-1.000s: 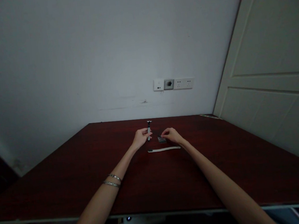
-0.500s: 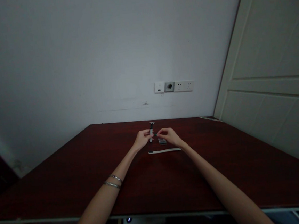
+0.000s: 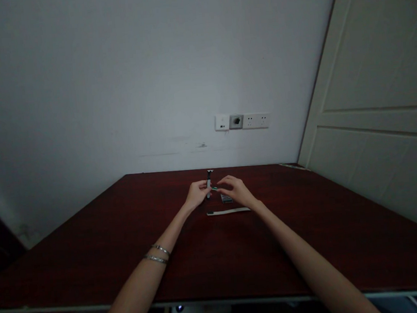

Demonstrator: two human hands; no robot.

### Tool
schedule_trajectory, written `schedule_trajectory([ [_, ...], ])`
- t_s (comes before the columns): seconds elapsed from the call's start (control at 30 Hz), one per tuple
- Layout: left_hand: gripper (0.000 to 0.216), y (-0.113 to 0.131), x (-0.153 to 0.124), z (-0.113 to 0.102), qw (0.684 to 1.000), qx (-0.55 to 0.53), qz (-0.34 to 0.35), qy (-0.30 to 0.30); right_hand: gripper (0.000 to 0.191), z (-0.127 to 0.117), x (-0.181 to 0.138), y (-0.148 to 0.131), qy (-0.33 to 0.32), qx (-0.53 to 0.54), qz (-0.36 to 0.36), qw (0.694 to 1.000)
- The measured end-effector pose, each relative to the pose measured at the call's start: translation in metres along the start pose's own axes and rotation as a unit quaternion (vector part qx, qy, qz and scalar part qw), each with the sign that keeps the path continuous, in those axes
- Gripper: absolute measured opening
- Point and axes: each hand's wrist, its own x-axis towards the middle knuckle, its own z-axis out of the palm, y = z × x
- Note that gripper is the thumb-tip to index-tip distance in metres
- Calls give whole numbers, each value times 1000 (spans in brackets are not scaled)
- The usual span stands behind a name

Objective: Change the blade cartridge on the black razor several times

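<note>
Dark red tabletop spreads across my feed. I see the left hand with thumb and fingers closed around a razor, held nearly upright, head at the top. Between the hands, just beside the razor, is a small greenish piece; I can't tell which fingers support it. The right hand has thumb and forefinger parted, thumb tip close to that piece. Below lie a small dark case and a pale strip.
</note>
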Motion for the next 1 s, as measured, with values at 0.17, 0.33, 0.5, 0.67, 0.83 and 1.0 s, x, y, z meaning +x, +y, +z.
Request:
schedule_trajectory([
  [0.17,21,2,1,-3,999,12,-22,20,26,-5,-4,-3,-13,-121,-104,987],
  [0.33,17,7,-2,-1,998,5,-51,29,24,0,-4,-6,-33,-142,-141,979],
  [0.5,20,12,-4,0,997,1,-65,35,26,3,-5,-2,-27,-132,-133,982],
  [0.67,24,9,-3,-3,997,-10,-48,57,23,7,-1,6,52,-6,-42,998],
  [0.83,24,1,-2,-4,997,49,-14,59,30,8,10,12,119,147,141,972],
  [1.0,21,-2,-4,1,985,150,75,45,41,10,19,14,113,218,198,949],
])
